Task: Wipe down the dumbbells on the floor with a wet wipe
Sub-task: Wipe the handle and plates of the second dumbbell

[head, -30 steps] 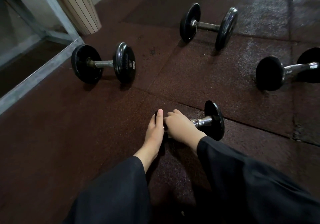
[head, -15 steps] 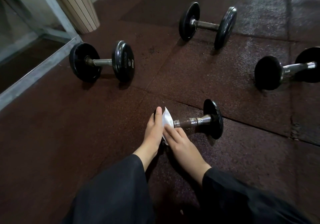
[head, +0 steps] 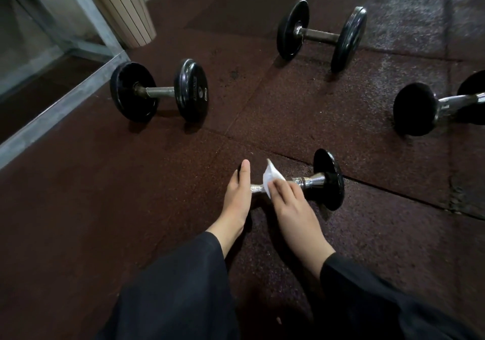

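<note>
We've got the nearest dumbbell (head: pixel 309 182) on the floor (head: pixel 78 221) ahead, one dumbbell (head: pixel 160 93) behind-left, another (head: pixel 321 35) farther back, a fourth (head: pixel 430 108) right.
</note>
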### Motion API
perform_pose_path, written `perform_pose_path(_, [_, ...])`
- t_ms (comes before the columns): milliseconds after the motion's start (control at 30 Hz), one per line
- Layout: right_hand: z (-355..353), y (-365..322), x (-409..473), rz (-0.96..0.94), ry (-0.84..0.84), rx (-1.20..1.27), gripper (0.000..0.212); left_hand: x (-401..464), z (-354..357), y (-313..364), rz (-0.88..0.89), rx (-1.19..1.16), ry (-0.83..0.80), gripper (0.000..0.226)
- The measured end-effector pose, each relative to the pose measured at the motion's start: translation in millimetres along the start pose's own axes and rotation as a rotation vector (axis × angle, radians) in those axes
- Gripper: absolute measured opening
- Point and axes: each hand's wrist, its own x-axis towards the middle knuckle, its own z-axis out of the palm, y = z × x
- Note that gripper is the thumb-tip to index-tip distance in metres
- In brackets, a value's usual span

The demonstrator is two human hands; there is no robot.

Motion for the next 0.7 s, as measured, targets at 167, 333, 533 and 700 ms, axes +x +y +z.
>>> perform_pose_path(167, [1,-10,23,-0.085,-0.008,-0.081,0.043,0,0,1,0.003,0.016,-0.004,0.055])
perform_pose_path(333, [-3,-8,15,-0.12,-0.039,-0.075,0.042,-3,0,2,0.01,0.009,-0.007,0.054])
perform_pose_path(533, [-9,-11,30,-0.067,-0.021,-0.02,0.037,0,0,1,0.0,0.011,-0.003,0.055])
perform_pose_path(700, [-4,2,0,-0.144,-0.027,0.059,0.04,-1,0,0,0.013,0.009,-0.002,0.052])
